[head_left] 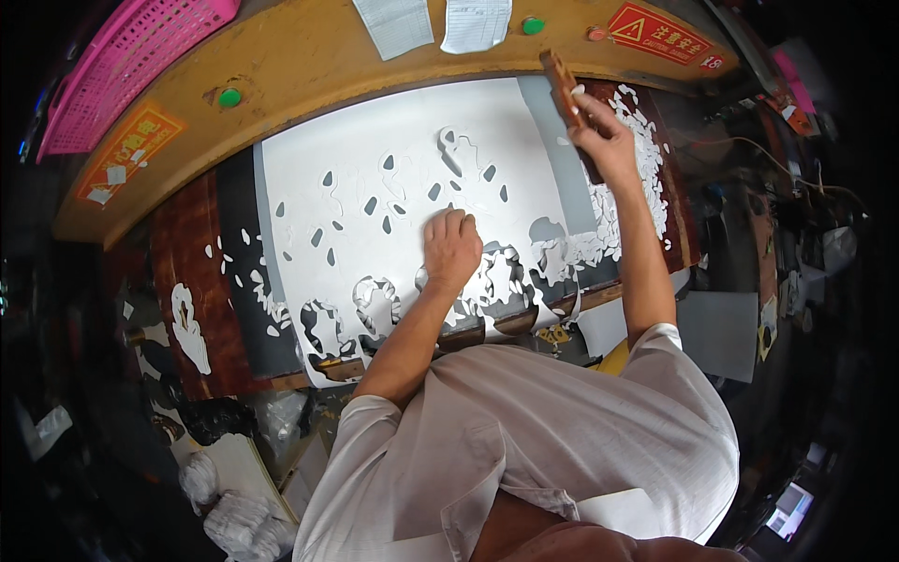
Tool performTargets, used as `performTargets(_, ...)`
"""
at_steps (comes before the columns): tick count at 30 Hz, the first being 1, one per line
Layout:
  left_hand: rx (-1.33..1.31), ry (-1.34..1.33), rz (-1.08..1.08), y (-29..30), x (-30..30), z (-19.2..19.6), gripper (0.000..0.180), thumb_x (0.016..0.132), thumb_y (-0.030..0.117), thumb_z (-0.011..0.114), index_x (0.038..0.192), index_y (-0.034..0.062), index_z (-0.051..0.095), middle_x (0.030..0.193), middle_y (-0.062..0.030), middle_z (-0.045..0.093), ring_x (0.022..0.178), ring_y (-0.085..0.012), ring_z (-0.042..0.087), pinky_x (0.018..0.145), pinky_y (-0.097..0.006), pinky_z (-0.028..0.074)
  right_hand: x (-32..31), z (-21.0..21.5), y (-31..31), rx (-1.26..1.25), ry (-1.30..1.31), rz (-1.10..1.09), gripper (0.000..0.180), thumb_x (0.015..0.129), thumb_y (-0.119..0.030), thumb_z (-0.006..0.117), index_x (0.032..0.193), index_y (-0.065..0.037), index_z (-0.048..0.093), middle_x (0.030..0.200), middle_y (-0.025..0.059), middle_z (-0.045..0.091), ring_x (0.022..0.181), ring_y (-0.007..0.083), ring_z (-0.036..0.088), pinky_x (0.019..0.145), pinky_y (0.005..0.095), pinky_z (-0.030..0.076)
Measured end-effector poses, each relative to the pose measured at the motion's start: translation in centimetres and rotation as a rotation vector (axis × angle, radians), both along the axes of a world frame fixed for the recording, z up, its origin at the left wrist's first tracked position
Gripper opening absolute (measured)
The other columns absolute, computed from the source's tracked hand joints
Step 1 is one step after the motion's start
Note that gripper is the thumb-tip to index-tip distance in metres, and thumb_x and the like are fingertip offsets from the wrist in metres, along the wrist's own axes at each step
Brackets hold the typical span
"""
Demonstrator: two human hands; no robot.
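A large white sheet (375,122) lies on the work table, with several small teardrop cut-outs across its middle and larger cut-away openings along its near edge. My left hand (451,248) rests on the sheet with curled fingers; what is under them, if anything, is hidden. Just beyond it, a pale looped shape (452,150) with a raised edge stands on the sheet and casts a shadow. To the right, my right hand (607,140) grips a brown wooden-looking bar (560,82), held at a slant beside the sheet's far right corner.
Many small white offcuts (609,220) are heaped at the table's right, fewer at its left. A white cut piece (188,328) lies on the brown left end. Behind the sheet runs a yellow machine beam (309,89) with green buttons (229,96); a pink basket (131,70) stands at far left.
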State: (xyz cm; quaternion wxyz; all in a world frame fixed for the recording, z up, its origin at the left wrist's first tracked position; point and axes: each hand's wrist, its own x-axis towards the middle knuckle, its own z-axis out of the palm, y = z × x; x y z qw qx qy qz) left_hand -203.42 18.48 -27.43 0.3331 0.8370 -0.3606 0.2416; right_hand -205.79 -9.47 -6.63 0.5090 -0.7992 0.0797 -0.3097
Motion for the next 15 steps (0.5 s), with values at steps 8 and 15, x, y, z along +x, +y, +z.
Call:
performTargets(8,0.029,-0.046,-0.006,0.1,-0.1,0.3,0.033,0.084,0.012,0.073,0.116,0.0064,0.071,0.125,-0.0091,0.064,0.128,-0.0309,0.059,0.111,-0.048,0.043,1.4,-12.8,2.6,-0.487,0.083,-0.176,0.053,0.073,-0.023,0.083,0.124,-0.009,0.081,0.139,0.0160,0.069,0.119,0.0364,0.069,0.104,0.0414,0.057)
performTargets(15,0.023,-0.093,0.000,0.0,-0.3,1.0,0.028,0.084,0.009,0.072,0.111,0.0044,0.069,0.122,-0.0099,0.065,0.124,-0.0321,0.061,0.108,-0.048,0.046,2.6,-14.7,3.6,-0.739,0.134,-0.233,0.051,0.073,-0.029,0.078,0.122,-0.014,0.082,0.141,0.0118,0.069,0.117,0.0389,0.062,0.107,0.0475,0.052)
